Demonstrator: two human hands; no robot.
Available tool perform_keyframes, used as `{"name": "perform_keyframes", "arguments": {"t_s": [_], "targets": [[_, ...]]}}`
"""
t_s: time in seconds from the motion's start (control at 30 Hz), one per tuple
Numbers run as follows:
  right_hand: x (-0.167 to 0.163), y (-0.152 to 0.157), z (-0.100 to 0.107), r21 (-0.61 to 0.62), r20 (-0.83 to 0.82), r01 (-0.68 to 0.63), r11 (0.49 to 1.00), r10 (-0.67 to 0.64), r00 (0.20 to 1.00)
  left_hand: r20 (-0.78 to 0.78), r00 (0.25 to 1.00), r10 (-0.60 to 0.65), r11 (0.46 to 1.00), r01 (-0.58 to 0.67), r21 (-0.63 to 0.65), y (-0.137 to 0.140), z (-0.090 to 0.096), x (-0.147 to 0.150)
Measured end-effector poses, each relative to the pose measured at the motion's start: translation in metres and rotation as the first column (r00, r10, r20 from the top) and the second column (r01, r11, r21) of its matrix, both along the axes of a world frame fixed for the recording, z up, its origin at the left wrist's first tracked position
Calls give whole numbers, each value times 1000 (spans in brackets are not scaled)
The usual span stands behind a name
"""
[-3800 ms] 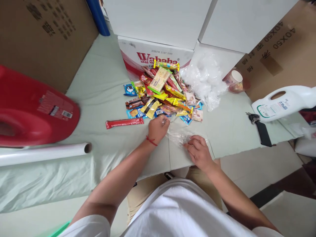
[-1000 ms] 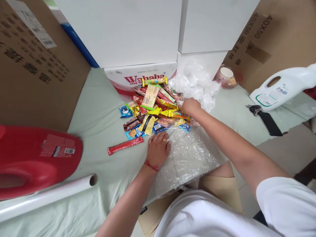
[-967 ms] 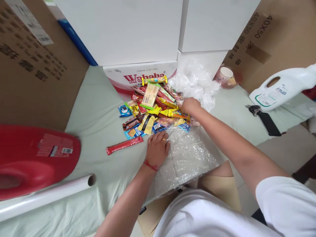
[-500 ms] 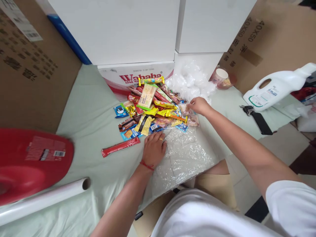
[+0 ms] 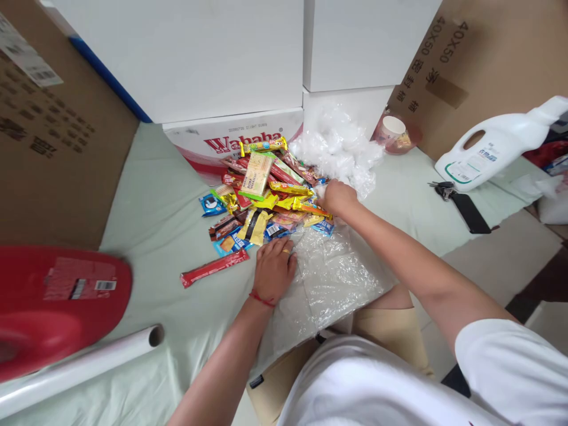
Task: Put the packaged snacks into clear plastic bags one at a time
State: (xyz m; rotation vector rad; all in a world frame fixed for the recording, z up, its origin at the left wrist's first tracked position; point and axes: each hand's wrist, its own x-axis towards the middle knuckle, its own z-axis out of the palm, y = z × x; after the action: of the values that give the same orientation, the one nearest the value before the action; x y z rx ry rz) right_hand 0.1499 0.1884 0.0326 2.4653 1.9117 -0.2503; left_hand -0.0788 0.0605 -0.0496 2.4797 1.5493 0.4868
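Note:
My left hand [image 5: 273, 269] lies flat, fingers stretched out, on a sheet of clear plastic film [image 5: 339, 281] at the near edge of a heap of wrapped snacks. My right hand [image 5: 339, 198] is curled at the heap's right side, closed on a small pale snack packet [image 5: 320, 190] that its fingers mostly cover. On top of the heap are a cream and green wafer packet [image 5: 256, 175] and a yellow snack packet [image 5: 290, 189]. A red stick packet [image 5: 215, 267] rests apart, left of my left hand.
Crumpled clear plastic bags [image 5: 341, 148] and a Wahaha carton [image 5: 235, 142] stand behind the heap. To the right are a paper cup [image 5: 393, 131], a white detergent bottle [image 5: 492, 139] and a black phone-like object [image 5: 471, 213]. A red tub [image 5: 62, 307] and white tube [image 5: 89, 367] lie left.
My right hand has moved slightly left and curled over the pale pinkish packets, which it now hides. My left hand stays flat on the film. The view has shifted a little.

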Motion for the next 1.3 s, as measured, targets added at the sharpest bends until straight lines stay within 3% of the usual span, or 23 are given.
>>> {"name": "perform_keyframes", "arguments": {"t_s": [0.13, 0.23, 0.33, 0.4, 0.5, 0.57, 0.63, 0.73, 0.93, 1.13, 1.3], "targets": [[2, -1, -4, -21, 6, 17, 1000, -17, 1000, -10, 1000, -9, 1000, 10, 2, 0, 1, 0], [15, -5, 6, -21, 28, 0, 1000, 0, 1000, -12, 1000, -11, 1000, 11, 2, 0, 2, 0], [41, -14, 23, -14, 74, -147, 989, 148, 986, 0, 1000, -6, 1000, 6, -9, 1, 1, 0], [65, -21, 31, -28, 83, -332, 943, 333, 939, 8, 1000, -10, 1000, 10, -13, 1, 0, 0], [96, -29, 26, -92, 22, -549, 830, 553, 833, 24, 1000, -11, 1000, 11, -15, 1, -2, 0], [109, -32, 13, -122, -48, -619, 776, 618, 784, 33, 999, -1, 1000, 2, -24, 1, -3, 0], [114, -34, -1, -111, -111, -645, 756, 636, 764, 38, 999, 3, 999, -2, -32, 1, -2, 0], [111, -37, -13, -68, -136, -633, 771, 622, 771, 42, 999, 0, 1000, 1, -31, 2, -1, 0], [94, -45, -14, -36, -87, -595, 803, 591, 802, 18, 1000, -6, 1000, 6, 1, 2, 0, 0], [86, -48, -12, -186, 9, -529, 828, 540, 841, 29, 1000, -4, 1000, 4, 10, 2, -4, 0], [85, -57, -7, -188, 70, -520, 834, 539, 839, 43, 999, 2, 1000, -1, -11, 1, -6, -1]]}}
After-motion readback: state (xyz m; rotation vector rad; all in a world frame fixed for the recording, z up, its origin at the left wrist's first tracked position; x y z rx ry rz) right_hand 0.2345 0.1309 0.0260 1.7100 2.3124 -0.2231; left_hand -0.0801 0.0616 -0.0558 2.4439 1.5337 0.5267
